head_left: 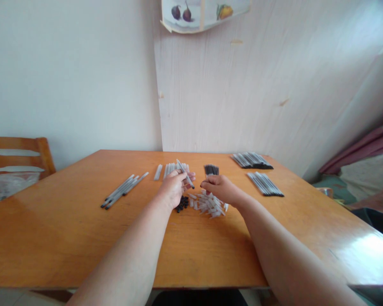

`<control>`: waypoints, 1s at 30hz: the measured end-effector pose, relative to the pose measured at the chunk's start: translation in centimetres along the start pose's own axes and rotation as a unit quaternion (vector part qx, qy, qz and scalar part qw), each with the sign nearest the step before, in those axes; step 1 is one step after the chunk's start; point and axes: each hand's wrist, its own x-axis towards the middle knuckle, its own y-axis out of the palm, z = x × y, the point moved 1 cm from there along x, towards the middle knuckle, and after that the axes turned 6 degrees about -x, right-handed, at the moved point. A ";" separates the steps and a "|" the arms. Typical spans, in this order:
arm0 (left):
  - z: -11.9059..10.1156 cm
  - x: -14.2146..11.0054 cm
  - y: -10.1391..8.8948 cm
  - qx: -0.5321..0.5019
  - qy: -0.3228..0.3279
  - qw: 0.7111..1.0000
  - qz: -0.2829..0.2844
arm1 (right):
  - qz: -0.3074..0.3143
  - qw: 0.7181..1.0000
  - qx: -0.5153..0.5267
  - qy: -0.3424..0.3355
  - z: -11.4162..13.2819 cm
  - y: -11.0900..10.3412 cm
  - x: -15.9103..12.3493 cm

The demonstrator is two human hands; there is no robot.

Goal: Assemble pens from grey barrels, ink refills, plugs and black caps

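My left hand (175,187) is closed around a slim pen (185,173), its pale end pointing up and its black end down to the right. Just right of it, my right hand (218,188) is closed in a pinch; a tiny dark bit shows at the fingertips, too small to name. Under the hands lie a heap of small black plugs (182,204) and a pile of short white translucent caps (212,205). Behind the hands are a row of clear pen barrels (169,170), partly hidden by my left hand, and a bundle of dark refills (211,169).
Several pens (123,192) lie loosely at the left of the wooden table (83,238). On the right are two rows of pens, a nearer row (264,184) and a farther row (252,160). A wooden chair (19,155) with a plastic bag (12,185) stands at the left.
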 end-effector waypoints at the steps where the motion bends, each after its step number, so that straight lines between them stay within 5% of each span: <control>1: 0.0 0.0 0.1 -0.004 0.002 1.000 0.005 | 0.011 1.000 0.000 -0.010 0.4 0.3 -0.1; 6: -0.1 -0.3 0.4 -0.025 0.007 0.999 0.023 | 0.030 0.999 0.002 -0.013 0.9 1.5 -0.1; 20: 0.1 -0.1 0.4 -0.044 0.024 0.999 -0.016 | -0.099 0.992 -0.071 -0.031 0.8 2.1 0.3; 26: 0.1 0.0 0.3 -0.049 0.031 0.998 -0.022 | -0.043 0.998 -0.035 -0.033 0.4 2.3 0.5; 30: 0.2 -0.1 0.4 -0.039 0.031 0.998 -0.024 | -0.084 0.995 -0.050 -0.027 0.4 2.4 0.4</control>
